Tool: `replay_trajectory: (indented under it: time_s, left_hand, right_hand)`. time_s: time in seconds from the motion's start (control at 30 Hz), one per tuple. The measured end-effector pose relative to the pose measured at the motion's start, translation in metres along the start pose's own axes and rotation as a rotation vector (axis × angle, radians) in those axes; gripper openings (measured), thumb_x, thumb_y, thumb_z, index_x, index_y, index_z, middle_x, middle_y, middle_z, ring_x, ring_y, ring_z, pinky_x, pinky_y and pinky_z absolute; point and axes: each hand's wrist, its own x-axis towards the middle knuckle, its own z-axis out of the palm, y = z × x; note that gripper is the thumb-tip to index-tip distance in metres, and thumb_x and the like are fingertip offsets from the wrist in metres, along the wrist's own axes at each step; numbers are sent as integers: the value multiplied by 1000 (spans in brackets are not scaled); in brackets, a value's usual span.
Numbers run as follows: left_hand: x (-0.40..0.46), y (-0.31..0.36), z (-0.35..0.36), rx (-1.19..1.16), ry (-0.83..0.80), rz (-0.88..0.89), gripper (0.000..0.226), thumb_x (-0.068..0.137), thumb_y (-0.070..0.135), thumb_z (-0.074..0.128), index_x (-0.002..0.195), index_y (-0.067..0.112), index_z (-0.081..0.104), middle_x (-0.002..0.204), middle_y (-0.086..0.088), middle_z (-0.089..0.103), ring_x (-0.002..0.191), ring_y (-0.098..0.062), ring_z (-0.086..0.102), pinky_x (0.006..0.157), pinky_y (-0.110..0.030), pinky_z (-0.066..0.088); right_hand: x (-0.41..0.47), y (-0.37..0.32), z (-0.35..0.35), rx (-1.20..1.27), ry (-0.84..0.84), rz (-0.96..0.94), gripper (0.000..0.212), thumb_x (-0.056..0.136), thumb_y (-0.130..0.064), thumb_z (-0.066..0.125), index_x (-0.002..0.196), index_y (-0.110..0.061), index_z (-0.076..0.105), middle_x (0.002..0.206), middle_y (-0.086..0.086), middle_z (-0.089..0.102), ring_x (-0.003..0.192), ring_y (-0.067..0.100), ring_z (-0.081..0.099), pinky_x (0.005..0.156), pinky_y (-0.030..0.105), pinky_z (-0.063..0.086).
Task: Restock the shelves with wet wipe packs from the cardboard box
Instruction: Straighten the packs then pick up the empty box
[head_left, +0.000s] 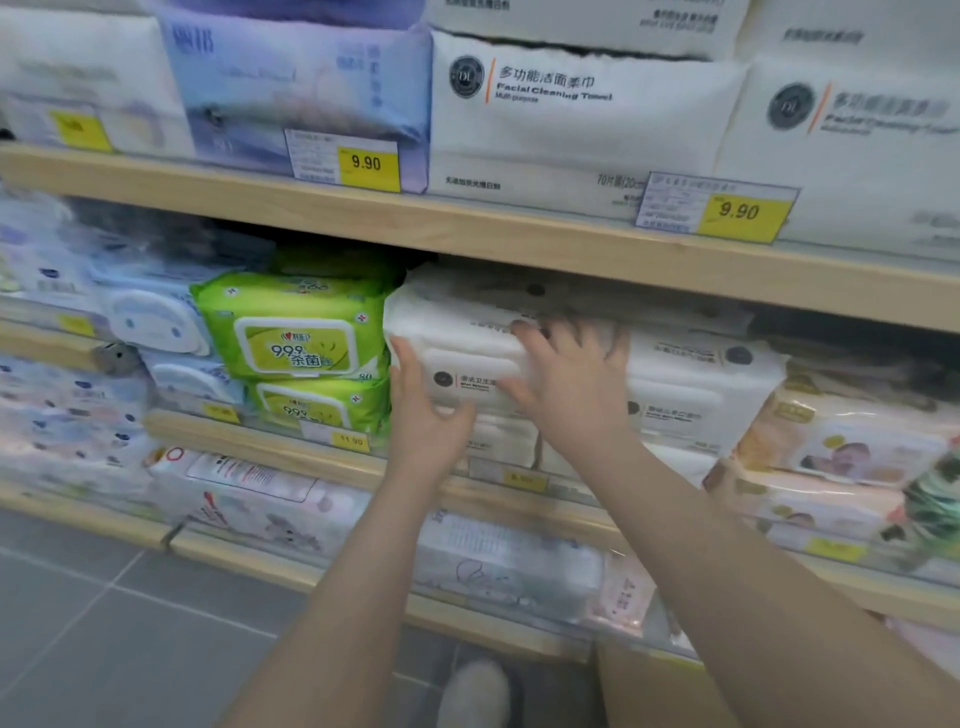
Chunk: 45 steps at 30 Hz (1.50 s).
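A white wet wipe pack (457, 338) with a white flip lid sits at the front of the middle shelf (270, 441), on top of other white packs. My left hand (428, 421) grips its lower left corner, thumb up along the left side and fingers under the bottom edge. My right hand (566, 379) lies on the pack's front and right side with fingers spread over it. A corner of the cardboard box (660, 691) shows at the bottom edge, under my right forearm.
Green wipe packs (301, 332) stand directly left of the white pack, more white packs (696, 389) to its right. The upper shelf (467, 228) holds large facial towel packs with 9.90 price tags. The lower shelf (363, 577) holds pink and white packs. Grey floor tiles (104, 623) lie at the lower left.
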Motion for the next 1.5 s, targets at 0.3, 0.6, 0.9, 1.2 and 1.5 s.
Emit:
replay_trajectory:
  time_s: [0.3,0.6,0.9,1.2,1.5]
  left_hand:
    - [15,0,7,27,10,-70,98,81,17,62,149,30,-7,156,-6,12,142,-18,20,110,-25,24]
    - [32,-21,-119,13,220,-115,85,87,20,60,150,27,4,157,1,16,143,-19,20,116,-43,23]
    - [67,-42,-159,-2,181,-29,89,83,12,60,150,30,3,157,7,13,143,-10,16,116,-34,20]
    - [119,-43,-156,189,122,-45,86,84,12,57,151,24,4,156,0,20,138,-22,30,96,-21,29]
    - [85,-27,-130,525,231,102,75,84,25,59,148,20,20,153,-21,14,140,-36,14,111,-46,21]
  right_hand:
    - [-1,-10,8,-48,-48,36,58,75,-53,66,123,-23,56,119,9,60,118,34,50,100,64,31]
    - [41,-88,-15,114,-39,-193,57,86,-51,53,132,-18,47,130,6,52,122,27,46,105,59,25]
    - [88,-161,32,102,-144,-228,59,89,-50,49,141,-28,33,138,3,45,128,25,39,110,48,19]
    - [90,-159,55,36,69,-185,45,84,-43,60,124,-24,58,104,4,66,98,29,58,93,41,40]
    - [60,-128,38,76,23,-281,69,69,-35,76,131,-20,50,128,9,56,118,30,51,103,48,35]
